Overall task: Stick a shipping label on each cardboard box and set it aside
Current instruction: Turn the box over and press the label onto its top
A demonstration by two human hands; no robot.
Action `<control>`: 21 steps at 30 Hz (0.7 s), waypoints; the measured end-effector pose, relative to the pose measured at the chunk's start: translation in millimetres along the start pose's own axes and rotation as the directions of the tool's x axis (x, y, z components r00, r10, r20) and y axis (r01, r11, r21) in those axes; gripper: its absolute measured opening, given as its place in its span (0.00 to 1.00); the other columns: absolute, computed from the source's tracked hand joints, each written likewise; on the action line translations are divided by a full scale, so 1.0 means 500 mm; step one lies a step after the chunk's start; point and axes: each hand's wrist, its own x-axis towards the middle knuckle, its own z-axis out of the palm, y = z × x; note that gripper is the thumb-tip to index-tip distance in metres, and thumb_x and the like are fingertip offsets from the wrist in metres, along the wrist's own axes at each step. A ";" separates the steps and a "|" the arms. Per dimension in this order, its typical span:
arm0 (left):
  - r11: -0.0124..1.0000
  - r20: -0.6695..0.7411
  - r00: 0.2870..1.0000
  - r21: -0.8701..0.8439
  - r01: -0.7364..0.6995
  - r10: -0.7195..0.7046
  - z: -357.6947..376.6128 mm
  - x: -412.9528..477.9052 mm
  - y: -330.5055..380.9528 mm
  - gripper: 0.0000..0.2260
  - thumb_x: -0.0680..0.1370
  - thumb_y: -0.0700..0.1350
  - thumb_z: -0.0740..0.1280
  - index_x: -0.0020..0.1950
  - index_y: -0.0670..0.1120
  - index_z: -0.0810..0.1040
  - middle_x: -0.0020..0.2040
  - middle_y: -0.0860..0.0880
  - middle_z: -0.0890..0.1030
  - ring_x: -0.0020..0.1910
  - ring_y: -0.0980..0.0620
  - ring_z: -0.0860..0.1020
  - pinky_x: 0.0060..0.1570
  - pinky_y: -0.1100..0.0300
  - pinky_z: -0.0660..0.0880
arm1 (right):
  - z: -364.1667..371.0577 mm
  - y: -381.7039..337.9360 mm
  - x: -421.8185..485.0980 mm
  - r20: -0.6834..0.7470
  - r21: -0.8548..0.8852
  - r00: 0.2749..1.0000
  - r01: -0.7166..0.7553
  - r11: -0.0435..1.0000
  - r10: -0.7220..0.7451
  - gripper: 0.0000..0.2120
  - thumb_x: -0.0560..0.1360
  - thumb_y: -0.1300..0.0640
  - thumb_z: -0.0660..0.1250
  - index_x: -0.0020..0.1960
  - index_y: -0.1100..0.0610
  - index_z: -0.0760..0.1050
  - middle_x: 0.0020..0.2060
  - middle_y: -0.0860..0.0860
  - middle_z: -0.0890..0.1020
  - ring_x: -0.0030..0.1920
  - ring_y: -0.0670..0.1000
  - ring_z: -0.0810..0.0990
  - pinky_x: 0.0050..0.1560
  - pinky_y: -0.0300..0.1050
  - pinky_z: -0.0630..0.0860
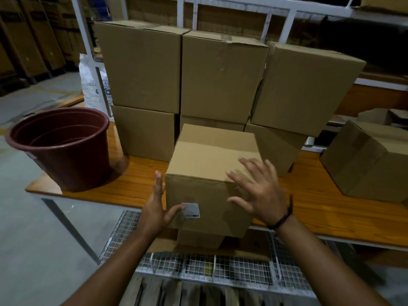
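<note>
Both hands spread open around labelled cardboard box (212, 180) at table (331, 208) edge.
Left hand (155, 208) at 9 o'clock, thumb touching shipping label (191, 210); right hand (259, 191) at 3 o'clock, fingers splayed, gripping nothing. Stacked boxes (183, 71) at 12.

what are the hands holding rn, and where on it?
Nothing gripped. Left hand lies open along the front box's left edge, thumb at the label. Right hand is spread open over its top right corner; contact cannot be told.
</note>
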 end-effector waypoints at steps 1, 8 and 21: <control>0.991 -0.020 0.992 0.050 -0.122 0.123 0.000 -0.009 -0.011 0.53 0.69 0.53 0.75 0.76 0.64 0.35 0.80 0.41 0.48 0.72 0.42 0.65 0.52 0.45 0.79 | 0.006 0.011 -0.033 -0.061 0.023 0.997 -0.035 0.999 0.036 0.34 0.69 0.36 0.68 0.71 0.42 0.64 0.72 0.60 0.66 0.71 0.63 0.65 0.67 0.70 0.61; 0.948 0.123 0.965 0.190 -0.254 0.234 0.017 -0.012 -0.023 0.45 0.72 0.54 0.72 0.73 0.73 0.41 0.79 0.38 0.44 0.65 0.32 0.72 0.43 0.45 0.81 | 0.070 0.043 -0.129 0.179 0.338 0.930 -0.364 0.868 0.321 0.48 0.68 0.50 0.76 0.71 0.26 0.46 0.77 0.49 0.42 0.69 0.64 0.68 0.46 0.56 0.83; 0.955 0.021 0.969 0.167 -0.244 0.244 -0.028 0.018 0.056 0.36 0.70 0.73 0.62 0.75 0.70 0.53 0.77 0.36 0.55 0.63 0.37 0.74 0.53 0.45 0.80 | -0.051 0.053 -0.009 0.191 0.431 0.900 -0.435 0.790 0.391 0.48 0.68 0.54 0.77 0.70 0.26 0.49 0.76 0.54 0.60 0.74 0.56 0.60 0.69 0.54 0.66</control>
